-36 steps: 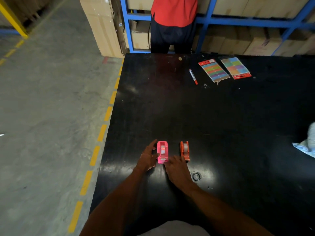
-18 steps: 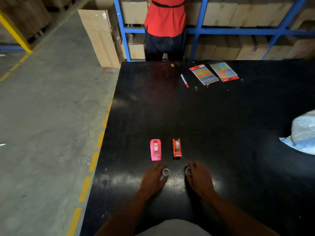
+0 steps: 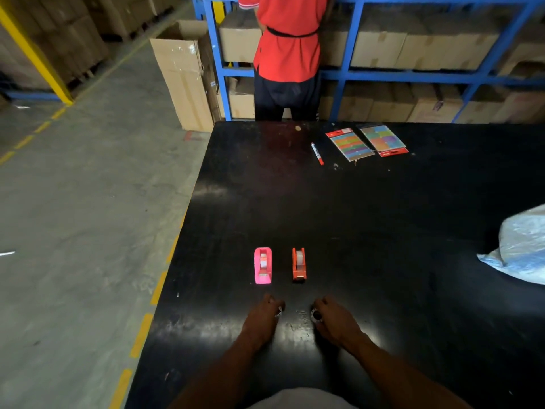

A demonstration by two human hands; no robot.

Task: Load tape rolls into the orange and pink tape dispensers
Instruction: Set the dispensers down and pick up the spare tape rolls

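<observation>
On the concrete floor point(image 3: 88, 202) at the far left, a yellow dashed line runs along the edge of the black desk point(image 3: 383, 231), and an open cardboard box point(image 3: 185, 81) leans by a blue shelf rack point(image 3: 383, 75). A person in a red shirt point(image 3: 289, 45) stands at the desk's far edge, facing the rack. Near the front of the desk the pink tape dispenser point(image 3: 262, 265) stands upright with a roll of tape seated in it; just beside it, a little apart to the right, stands the orange tape dispenser point(image 3: 299, 264), also holding a roll. In front of the pink one, the left hand point(image 3: 262, 318) rests on the desk with its fingers curled around a small ring-shaped tape core point(image 3: 279, 312), only partly visible. To its right, in front of the orange one, the right hand point(image 3: 334, 320) pinches a second tape core point(image 3: 316, 315) against the desk. Farther back lie a red marker point(image 3: 317, 153) and two packs of coloured sticky tabs point(image 3: 349, 144), side by side. At the right edge sits a crumpled plastic bag point(image 3: 522, 246).
</observation>
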